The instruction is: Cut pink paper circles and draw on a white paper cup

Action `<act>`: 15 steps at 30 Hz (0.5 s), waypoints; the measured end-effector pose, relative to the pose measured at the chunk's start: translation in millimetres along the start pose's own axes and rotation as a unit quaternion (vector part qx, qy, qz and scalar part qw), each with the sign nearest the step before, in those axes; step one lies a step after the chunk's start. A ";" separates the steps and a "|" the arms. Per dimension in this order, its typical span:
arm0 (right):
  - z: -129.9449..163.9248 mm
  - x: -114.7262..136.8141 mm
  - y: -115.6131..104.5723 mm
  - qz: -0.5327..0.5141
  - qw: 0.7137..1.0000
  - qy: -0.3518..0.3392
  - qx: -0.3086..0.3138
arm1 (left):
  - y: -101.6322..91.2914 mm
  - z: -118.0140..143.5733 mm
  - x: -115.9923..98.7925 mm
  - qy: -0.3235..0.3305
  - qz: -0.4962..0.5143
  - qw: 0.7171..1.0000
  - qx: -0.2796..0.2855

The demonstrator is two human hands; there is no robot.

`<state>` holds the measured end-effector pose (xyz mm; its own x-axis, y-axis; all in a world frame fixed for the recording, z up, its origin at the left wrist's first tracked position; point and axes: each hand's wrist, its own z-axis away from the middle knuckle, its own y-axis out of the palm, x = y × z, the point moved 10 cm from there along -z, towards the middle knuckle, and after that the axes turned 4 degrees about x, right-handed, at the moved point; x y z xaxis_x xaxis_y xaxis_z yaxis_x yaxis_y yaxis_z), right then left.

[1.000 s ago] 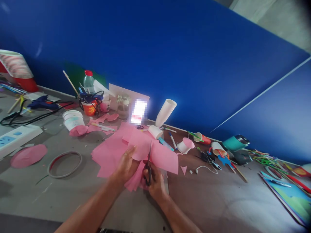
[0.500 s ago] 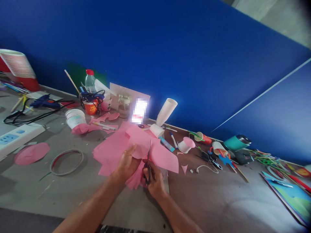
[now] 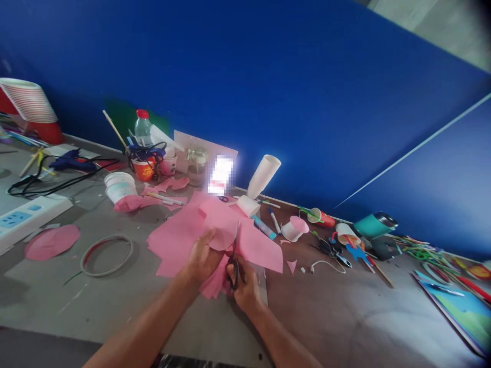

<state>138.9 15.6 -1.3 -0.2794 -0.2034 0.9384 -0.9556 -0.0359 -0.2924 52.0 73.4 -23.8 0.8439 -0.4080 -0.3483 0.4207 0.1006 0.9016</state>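
Observation:
My left hand grips a stack of pink paper held just above the grey table. My right hand holds black scissors, fingers through the handles. The blades point up and away, cutting into the pink paper right beside my left thumb. More pink sheets spread on the table under and around both hands.
A wire ring and a pink paper disc lie at left, near a white power strip. Cups, a water bottle, pens and a glue stick crowd the back by the blue wall. A teal tumbler and colored papers lie at right.
The scissors have worked slightly further along the pink paper, and my left hand has turned the stack a little. The view has barely shifted.

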 end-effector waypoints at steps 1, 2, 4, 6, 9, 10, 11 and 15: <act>0.3 -0.6 -0.5 0.006 1.000 0.001 -0.001 | -0.2 1.0 -1.2 0.002 0.002 1.000 -0.011; 0.6 -1.7 -1.0 0.008 1.000 0.004 -0.002 | -0.1 2.1 -2.0 0.002 0.003 1.000 -0.022; 1.3 -5.4 -1.4 0.005 1.000 0.015 -0.003 | 0.5 3.9 -2.5 -0.004 0.004 0.999 -0.035; 1.9 -9.0 -1.4 -0.004 1.000 0.025 -0.004 | 1.3 4.3 -1.7 -0.013 0.001 0.999 -0.033; 2.6 -11.7 0.6 -0.008 0.999 0.032 0.002 | 0.3 2.1 -2.3 -0.012 -0.002 1.000 -0.018; 2.8 -12.8 1.5 -0.010 0.999 0.036 0.005 | -0.5 1.1 -2.9 -0.010 -0.002 1.000 -0.014; 3.0 -14.4 2.5 -0.013 0.999 0.040 0.009 | -1.8 0.3 -3.8 -0.007 -0.002 1.000 -0.013; 4.2 -21.3 5.9 -0.024 0.999 0.044 0.017 | -3.7 -0.5 -7.3 -0.002 -0.009 1.000 -0.015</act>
<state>139.6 15.6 -23.7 -0.2414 -0.1132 0.9638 -0.9650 -0.0772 -0.2507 44.4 76.4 -24.8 0.8347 -0.4144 -0.3627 0.4452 0.1201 0.8874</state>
